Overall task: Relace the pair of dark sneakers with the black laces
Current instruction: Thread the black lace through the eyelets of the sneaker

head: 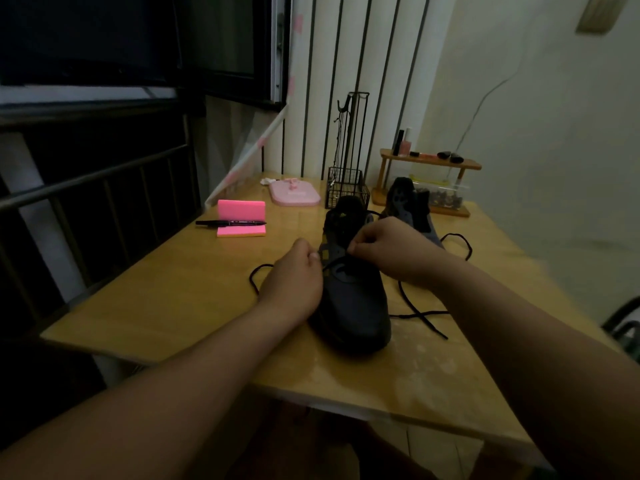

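Lace [423, 314] is pinched at the eyelets of the centre-frame sneaker [353, 303] by curled fingers of left hand [294, 275] and right hand [384, 247]; an eyelet could be missed in such dim light.

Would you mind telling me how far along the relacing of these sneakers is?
Early. The near sneaker seems threaded only at its lowest eyelets; left hand and right hand pinch its black lace, long ends loose on the table. Upper eyelets and the far sneaker remain.
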`<state>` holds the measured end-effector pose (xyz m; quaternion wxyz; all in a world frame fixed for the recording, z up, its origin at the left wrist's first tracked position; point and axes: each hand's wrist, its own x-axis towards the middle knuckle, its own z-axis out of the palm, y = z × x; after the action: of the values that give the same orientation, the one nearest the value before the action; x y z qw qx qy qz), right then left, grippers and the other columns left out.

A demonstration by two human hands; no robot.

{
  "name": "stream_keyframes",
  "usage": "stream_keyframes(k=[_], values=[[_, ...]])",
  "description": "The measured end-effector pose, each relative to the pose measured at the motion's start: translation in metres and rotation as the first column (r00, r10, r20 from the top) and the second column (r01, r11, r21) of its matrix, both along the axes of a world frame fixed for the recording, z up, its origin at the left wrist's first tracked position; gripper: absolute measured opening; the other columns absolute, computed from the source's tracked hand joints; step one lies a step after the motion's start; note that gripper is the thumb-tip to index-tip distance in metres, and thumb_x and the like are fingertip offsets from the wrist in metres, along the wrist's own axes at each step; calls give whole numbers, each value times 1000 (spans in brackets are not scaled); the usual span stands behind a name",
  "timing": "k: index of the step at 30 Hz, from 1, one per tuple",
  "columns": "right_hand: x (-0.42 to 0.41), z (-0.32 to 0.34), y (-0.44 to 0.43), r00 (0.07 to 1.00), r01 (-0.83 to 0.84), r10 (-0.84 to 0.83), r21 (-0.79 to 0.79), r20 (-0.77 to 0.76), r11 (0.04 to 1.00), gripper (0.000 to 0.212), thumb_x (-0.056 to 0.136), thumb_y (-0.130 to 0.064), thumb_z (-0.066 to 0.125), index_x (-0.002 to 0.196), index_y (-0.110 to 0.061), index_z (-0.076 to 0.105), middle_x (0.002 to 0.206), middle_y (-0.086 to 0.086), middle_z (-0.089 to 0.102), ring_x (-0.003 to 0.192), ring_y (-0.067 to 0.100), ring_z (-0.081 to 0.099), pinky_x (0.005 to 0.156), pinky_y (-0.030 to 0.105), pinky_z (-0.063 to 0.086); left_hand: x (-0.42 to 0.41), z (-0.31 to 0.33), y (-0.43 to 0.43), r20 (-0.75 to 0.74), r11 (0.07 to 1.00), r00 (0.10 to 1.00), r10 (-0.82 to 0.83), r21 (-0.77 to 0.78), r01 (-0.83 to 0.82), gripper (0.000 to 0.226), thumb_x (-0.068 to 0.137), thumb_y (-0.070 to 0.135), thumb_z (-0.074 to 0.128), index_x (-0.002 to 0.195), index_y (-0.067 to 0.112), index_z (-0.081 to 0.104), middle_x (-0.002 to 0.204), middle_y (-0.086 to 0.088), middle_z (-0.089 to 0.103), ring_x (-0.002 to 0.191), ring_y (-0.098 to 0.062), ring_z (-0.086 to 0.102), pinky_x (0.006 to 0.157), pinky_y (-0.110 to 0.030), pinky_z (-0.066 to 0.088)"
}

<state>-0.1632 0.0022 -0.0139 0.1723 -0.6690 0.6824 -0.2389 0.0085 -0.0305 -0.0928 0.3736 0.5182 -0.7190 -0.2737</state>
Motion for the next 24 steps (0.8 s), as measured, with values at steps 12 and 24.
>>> stream_keyframes(k=[12,24], values=[[-1,-11,-8,998,36,-35,-28,48,999,19,96,-16,72,113,-22,77,103,-10,70,100,7,65,87,26,52,10,-14,-15,-47,973,998,-43,-227,31,15,108,36,49,108,34,64,78,14,67,74,-12,66,66,-38,54],[-9,-36,-11,969,27,4,-124,245,992,9,94,-20,77,98,-27,74,91,-2,74,83,6,70,71,20,57,8,-20,-12,85,885,996,-35,-461,71,2,106,34,55,104,32,55,90,9,70,79,-21,66,62,-42,51]])
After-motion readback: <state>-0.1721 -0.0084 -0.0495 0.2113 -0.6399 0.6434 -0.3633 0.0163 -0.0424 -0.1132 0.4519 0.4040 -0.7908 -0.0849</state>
